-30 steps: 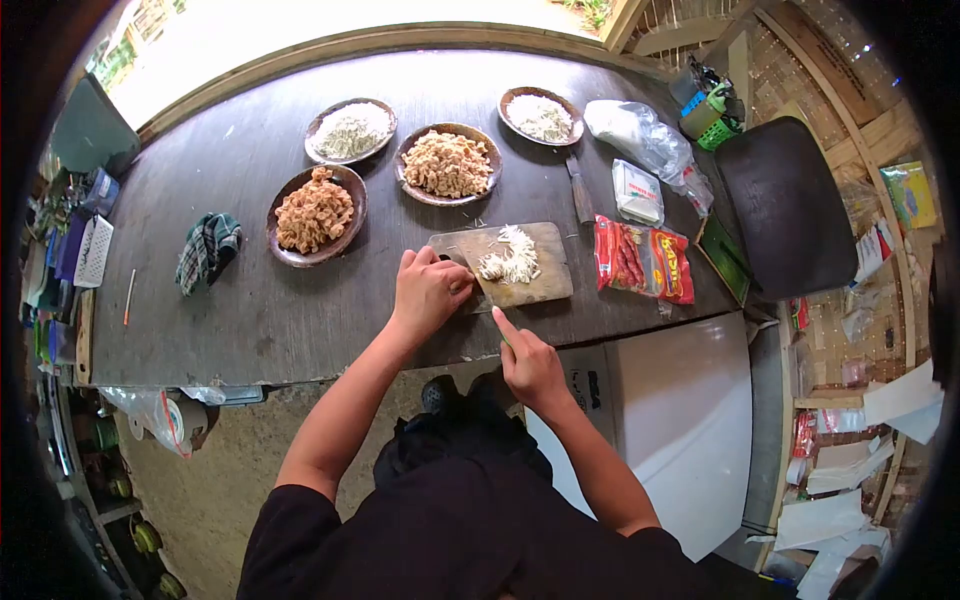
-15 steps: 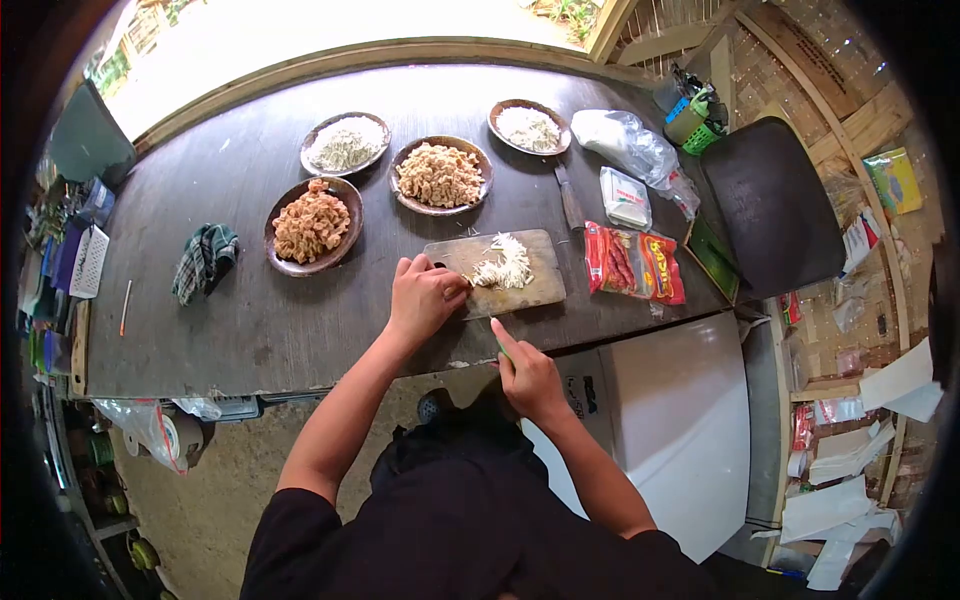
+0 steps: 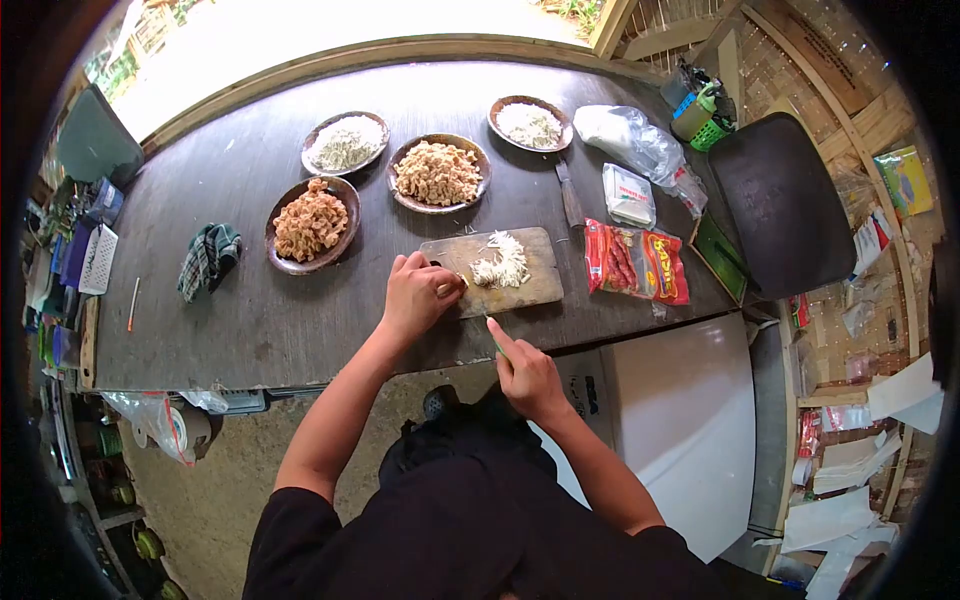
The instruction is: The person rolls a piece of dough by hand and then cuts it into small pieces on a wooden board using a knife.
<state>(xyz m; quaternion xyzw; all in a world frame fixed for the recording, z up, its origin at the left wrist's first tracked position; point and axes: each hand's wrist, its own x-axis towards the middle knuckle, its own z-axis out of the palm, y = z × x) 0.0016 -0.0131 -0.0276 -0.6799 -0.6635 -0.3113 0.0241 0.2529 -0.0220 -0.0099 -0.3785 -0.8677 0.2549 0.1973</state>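
Observation:
A wooden cutting board (image 3: 545,270) lies near the table's front edge, with a pile of pale chopped strips (image 3: 502,262) on it. My left hand (image 3: 420,295) rests at the board's left side, fingers curled together. A small pale bit shows by its fingertips; what the fingers grip is mostly hidden. My right hand (image 3: 532,380) is closed around a knife (image 3: 498,346) with a green handle, its index finger stretched along it. The narrow blade points toward the board's front edge, below the pile, and is hard to make out.
Behind the board stand plates of brown pieces (image 3: 310,225), tan pieces (image 3: 438,174) and pale shreds (image 3: 346,143), plus another pale-filled plate (image 3: 530,125). To the right lie a brush-like tool (image 3: 570,197), a red food packet (image 3: 636,262) and a plastic bag (image 3: 630,140). A checked cloth (image 3: 208,262) sits left.
The view has shifted slightly. My left hand has turned a little, its fingers curling closer at the board's left side. My right hand keeps the knife in nearly the same place.

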